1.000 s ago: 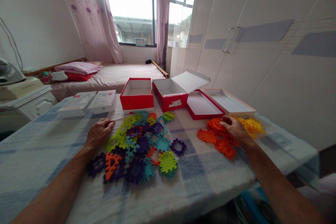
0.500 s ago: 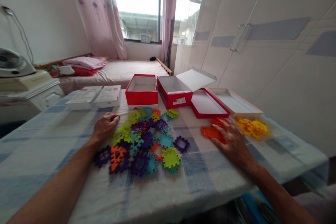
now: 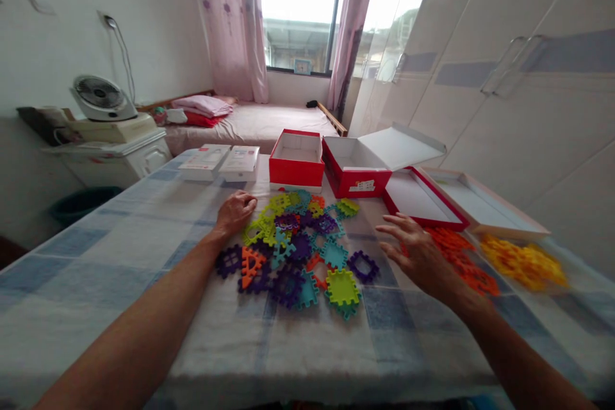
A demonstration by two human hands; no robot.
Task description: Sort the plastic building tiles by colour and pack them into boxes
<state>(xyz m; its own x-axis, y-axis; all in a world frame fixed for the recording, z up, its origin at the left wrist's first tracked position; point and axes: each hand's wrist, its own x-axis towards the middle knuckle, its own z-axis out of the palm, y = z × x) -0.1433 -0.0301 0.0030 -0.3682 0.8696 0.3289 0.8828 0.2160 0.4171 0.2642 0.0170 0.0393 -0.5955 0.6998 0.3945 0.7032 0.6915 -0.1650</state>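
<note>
My left hand [image 3: 236, 211] rests on the cloth at the left edge of a mixed pile of plastic interlocking tiles, its fingers curled in with nothing visible in them. The pile holds purple tiles [image 3: 288, 283], lime-green tiles [image 3: 343, 287], turquoise tiles [image 3: 334, 254] and a few orange ones, such as a triangular orange tile [image 3: 252, 265]. To the right of the pile, my right hand [image 3: 408, 248] is open, fingers spread and holding nothing. A heap of orange tiles [image 3: 459, 256] lies just beyond it, partly hidden by the hand and wrist.
Yellow tiles [image 3: 523, 262] form a heap at the right. Behind stand a red box [image 3: 296, 173], a second red box with its lid raised [image 3: 360, 183], a shallow red lid [image 3: 432, 221] and a pale tray [image 3: 509, 221]. Two white boxes [image 3: 240, 173] sit at back left.
My right hand has come away from the orange tiles and moved left, its fingers spreading. The view has turned, shifting everything rightward. My left hand stays beside the pile.
</note>
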